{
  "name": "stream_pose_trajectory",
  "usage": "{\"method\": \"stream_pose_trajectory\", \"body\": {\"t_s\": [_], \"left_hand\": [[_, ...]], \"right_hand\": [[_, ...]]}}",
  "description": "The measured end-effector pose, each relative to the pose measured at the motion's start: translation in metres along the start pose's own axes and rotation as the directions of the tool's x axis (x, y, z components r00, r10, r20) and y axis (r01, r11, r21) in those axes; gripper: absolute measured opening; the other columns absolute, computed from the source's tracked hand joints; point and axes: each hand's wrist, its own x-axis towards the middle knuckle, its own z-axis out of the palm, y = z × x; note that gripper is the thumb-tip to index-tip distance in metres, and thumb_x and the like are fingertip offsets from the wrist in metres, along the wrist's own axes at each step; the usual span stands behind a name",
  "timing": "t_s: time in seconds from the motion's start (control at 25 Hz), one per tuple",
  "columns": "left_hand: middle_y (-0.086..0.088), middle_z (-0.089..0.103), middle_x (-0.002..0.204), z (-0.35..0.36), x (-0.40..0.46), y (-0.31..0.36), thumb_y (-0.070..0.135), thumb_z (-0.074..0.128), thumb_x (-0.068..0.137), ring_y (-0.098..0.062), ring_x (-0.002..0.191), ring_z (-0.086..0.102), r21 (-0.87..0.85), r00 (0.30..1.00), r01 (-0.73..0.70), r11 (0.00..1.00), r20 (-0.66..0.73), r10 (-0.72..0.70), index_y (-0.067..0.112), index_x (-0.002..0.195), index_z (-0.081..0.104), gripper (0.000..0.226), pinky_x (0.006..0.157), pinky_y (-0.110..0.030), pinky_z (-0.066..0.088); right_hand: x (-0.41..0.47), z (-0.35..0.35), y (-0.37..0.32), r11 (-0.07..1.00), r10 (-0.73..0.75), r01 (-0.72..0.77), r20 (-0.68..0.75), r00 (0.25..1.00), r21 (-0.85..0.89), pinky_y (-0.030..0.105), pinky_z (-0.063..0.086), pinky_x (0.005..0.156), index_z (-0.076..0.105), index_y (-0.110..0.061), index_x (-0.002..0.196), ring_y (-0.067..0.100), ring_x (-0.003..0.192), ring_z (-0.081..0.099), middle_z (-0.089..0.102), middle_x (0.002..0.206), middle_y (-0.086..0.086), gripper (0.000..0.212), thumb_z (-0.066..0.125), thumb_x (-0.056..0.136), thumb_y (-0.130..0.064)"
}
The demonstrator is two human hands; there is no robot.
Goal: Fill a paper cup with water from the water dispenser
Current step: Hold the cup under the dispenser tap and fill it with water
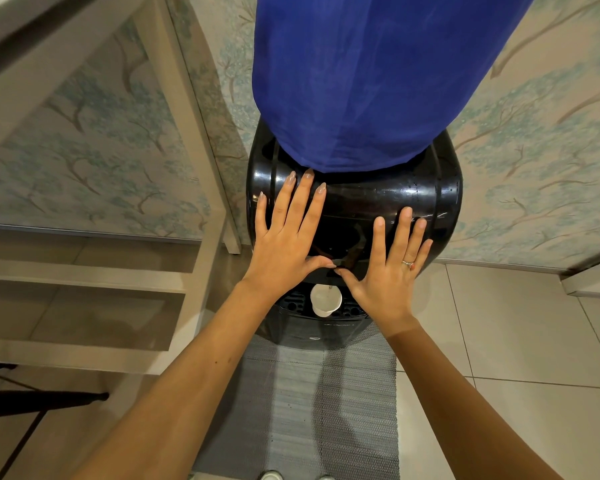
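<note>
A black water dispenser [388, 199] stands against the wall with a blue-covered bottle [368, 81] on top. A white paper cup [324, 301] sits upright on the drip tray [291, 304] under the tap, and a thin stream of water falls into it. My left hand [284, 240] lies flat on the dispenser's glossy front, fingers spread, thumb pressing the tap lever [336, 265]. My right hand [392, 268] lies flat to the right, ring on one finger, its thumb meeting the same lever. Neither hand touches the cup.
A grey woven mat [312, 403] lies on the tiled floor in front of the dispenser. Beige shelving [84, 282] stands to the left, with a dark chair leg [49, 400] below it. Tree-patterned wallpaper [534, 150] covers the wall behind.
</note>
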Motion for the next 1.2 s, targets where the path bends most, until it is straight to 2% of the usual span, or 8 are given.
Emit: {"method": "stream_pose_trajectory", "body": {"t_s": [0.44, 0.6, 0.72, 0.84, 0.92, 1.0, 1.12, 1.2], "left_hand": [[-0.013, 0.007, 0.160, -0.002, 0.000, 0.000, 0.069, 0.066, 0.064, -0.030, 0.147, -0.002, -0.030, 1.000, -0.017, 0.999, 0.007, 0.017, 0.015, 0.151, 0.005, 0.120, 0.114, -0.055, -0.004], [-0.009, -0.003, 0.160, -0.004, -0.009, 0.004, 0.062, 0.066, 0.071, -0.028, 0.147, -0.007, -0.104, 1.000, 0.010, 0.994, 0.000, -0.010, 0.017, 0.152, 0.003, 0.111, 0.115, -0.053, -0.001], [-0.008, 0.013, 0.159, 0.006, -0.053, 0.014, 0.039, 0.058, 0.090, -0.026, 0.148, 0.007, -0.196, 0.996, -0.022, 0.980, -0.084, 0.006, 0.016, 0.150, 0.023, 0.073, 0.117, -0.048, 0.014], [-0.006, 0.048, 0.141, 0.038, -0.112, 0.021, 0.021, 0.055, 0.091, -0.023, 0.131, 0.044, -0.373, 0.994, -0.034, 0.927, -0.113, -0.009, 0.015, 0.132, 0.050, 0.041, 0.099, -0.042, 0.041], [-0.003, 0.054, 0.127, 0.069, -0.137, 0.020, 0.026, 0.049, 0.092, -0.021, 0.112, 0.053, -0.464, 0.997, 0.078, 0.882, 0.029, -0.073, 0.017, 0.125, 0.050, 0.034, 0.085, -0.043, 0.049], [-0.002, 0.055, 0.123, 0.097, -0.139, 0.016, 0.035, 0.044, 0.095, -0.019, 0.110, 0.056, -0.507, 0.970, 0.212, 0.835, 0.213, -0.117, 0.018, 0.128, 0.046, 0.038, 0.085, -0.043, 0.052], [0.000, 0.049, 0.135, 0.142, -0.126, 0.013, 0.041, 0.053, 0.093, -0.017, 0.123, 0.050, -0.527, 0.885, 0.382, 0.759, 0.445, -0.137, 0.018, 0.141, 0.034, 0.056, 0.095, -0.036, 0.048], [-0.003, 0.042, 0.144, 0.170, -0.112, 0.012, 0.040, 0.062, 0.088, -0.018, 0.132, 0.042, -0.577, 0.828, 0.474, 0.665, 0.549, -0.113, 0.017, 0.146, 0.027, 0.072, 0.105, -0.038, 0.041]], "right_hand": [[-0.002, -0.012, 0.006, 0.999, -0.044, 0.041, 0.089, 0.995, 0.026, 0.047, -0.015, 0.116, -0.003, -0.023, 0.150, 0.029, 0.143, -0.026, -0.004, 0.155, 0.019, 0.125, 0.075, 0.060, -0.062], [-0.002, -0.022, 0.007, 0.995, -0.051, 0.040, 0.132, 0.990, 0.090, 0.045, -0.016, 0.116, 0.001, -0.024, 0.151, 0.030, 0.143, -0.023, -0.007, 0.156, 0.017, 0.118, 0.071, 0.064, -0.063], [-0.022, -0.023, 0.006, 0.983, -0.045, 0.035, 0.049, 0.998, 0.183, 0.046, 0.004, 0.116, 0.024, -0.022, 0.146, 0.036, 0.145, 0.008, 0.012, 0.153, 0.016, 0.087, 0.061, 0.077, -0.061], [-0.071, -0.013, 0.008, 0.942, 0.036, -0.024, -0.029, 0.999, 0.334, 0.044, 0.037, 0.093, 0.050, -0.018, 0.120, 0.031, 0.114, 0.048, 0.043, 0.128, 0.008, 0.048, 0.065, 0.082, -0.044], [-0.100, 0.004, 0.013, 0.881, 0.051, -0.069, 0.051, 0.997, 0.469, 0.040, 0.045, 0.081, 0.057, -0.013, 0.106, 0.024, 0.099, 0.053, 0.053, 0.109, 0.006, 0.033, 0.066, 0.084, -0.034], [-0.112, 0.023, 0.018, 0.819, 0.073, -0.217, 0.279, 0.958, 0.531, 0.032, 0.048, 0.080, 0.058, -0.013, 0.107, 0.019, 0.096, 0.056, 0.055, 0.105, -0.001, 0.031, 0.065, 0.085, -0.034], [-0.114, 0.066, 0.022, 0.736, 0.108, -0.479, 0.615, 0.781, 0.479, 0.028, 0.043, 0.098, 0.042, -0.014, 0.133, 0.014, 0.116, 0.048, 0.044, 0.127, -0.001, 0.065, 0.072, 0.079, -0.036], [-0.109, 0.095, 0.024, 0.665, 0.123, -0.581, 0.698, 0.706, 0.470, 0.035, 0.041, 0.103, 0.034, -0.013, 0.140, 0.015, 0.123, 0.043, 0.038, 0.134, 0.000, 0.084, 0.079, 0.072, -0.035]]}}
